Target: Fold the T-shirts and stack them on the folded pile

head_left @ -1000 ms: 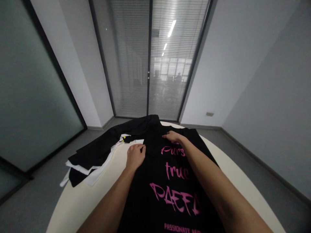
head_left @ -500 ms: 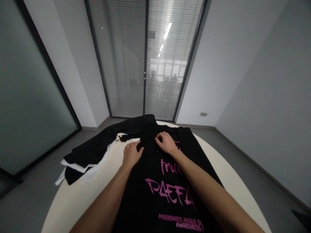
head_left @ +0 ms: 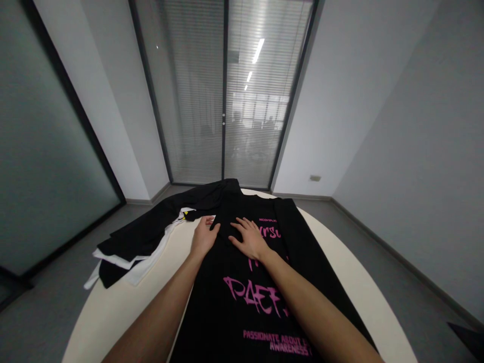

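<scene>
A black shirt [head_left: 227,322] with pink lettering lies spread lengthwise on the cream table, its collar at the far end. One sleeve [head_left: 302,237] is laid down along its right side. My left hand [head_left: 204,238] rests at the shirt's left edge, thumb apart from the fingers; whether its fingertips touch cloth is hard to tell. Flat on the chest of the shirt, with fingers spread, is my right hand [head_left: 249,239], covering part of the lettering. Beyond my left hand, black cloth [head_left: 151,222] stretches leftward from the shirt's shoulder, over white cloth [head_left: 157,254].
The rounded table [head_left: 363,287] has its edge curving round on both sides. Behind it stands a glass partition [head_left: 189,101] with blinds. Grey walls [head_left: 363,75] rise at the right, and a frosted glass panel [head_left: 49,151] is on the left.
My right hand has moved slightly left and flattened, its fingers going from curled to spread. The shirt's upper lettering shows more. My left hand stays near the left edge.
</scene>
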`<act>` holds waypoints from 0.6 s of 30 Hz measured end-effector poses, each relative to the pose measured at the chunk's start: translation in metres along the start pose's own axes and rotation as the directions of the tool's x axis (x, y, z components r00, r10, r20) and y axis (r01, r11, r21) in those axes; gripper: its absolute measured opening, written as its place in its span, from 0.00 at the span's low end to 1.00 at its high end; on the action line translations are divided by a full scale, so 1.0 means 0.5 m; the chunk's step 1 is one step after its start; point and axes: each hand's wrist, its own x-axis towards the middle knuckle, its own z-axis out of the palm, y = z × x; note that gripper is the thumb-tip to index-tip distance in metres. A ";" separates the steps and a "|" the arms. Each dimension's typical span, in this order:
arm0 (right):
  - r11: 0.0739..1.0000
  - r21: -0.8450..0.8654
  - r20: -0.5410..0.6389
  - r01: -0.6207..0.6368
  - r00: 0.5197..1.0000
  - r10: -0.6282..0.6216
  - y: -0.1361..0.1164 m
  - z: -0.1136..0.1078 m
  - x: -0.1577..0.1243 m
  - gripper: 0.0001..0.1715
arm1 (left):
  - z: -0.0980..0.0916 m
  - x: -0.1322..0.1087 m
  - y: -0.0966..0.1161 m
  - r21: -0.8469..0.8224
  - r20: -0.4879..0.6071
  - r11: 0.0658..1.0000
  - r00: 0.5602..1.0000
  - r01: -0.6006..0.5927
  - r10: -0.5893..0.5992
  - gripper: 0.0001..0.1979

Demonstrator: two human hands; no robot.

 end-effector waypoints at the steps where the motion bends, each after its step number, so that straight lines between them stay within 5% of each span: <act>1: 1.000 0.011 -0.023 0.022 0.999 -0.022 0.000 -0.003 -0.003 0.31 | 0.001 0.002 -0.002 -0.012 -0.002 1.000 1.000 0.005 -0.005 0.13; 9: 0.990 0.059 0.016 0.125 0.992 -0.127 0.009 -0.007 -0.022 0.28 | -0.010 -0.001 -0.008 -0.012 0.071 1.000 0.997 -0.016 0.016 0.08; 15: 0.982 0.126 0.089 0.144 0.984 -0.156 0.022 -0.014 -0.011 0.27 | -0.010 0.007 -0.012 0.030 0.080 0.985 0.982 0.172 -0.174 0.26; 18: 0.962 0.246 0.096 0.118 0.985 -0.145 0.026 -0.029 -0.001 0.26 | -0.011 0.007 0.000 -0.011 0.123 0.983 0.975 0.186 -0.183 0.22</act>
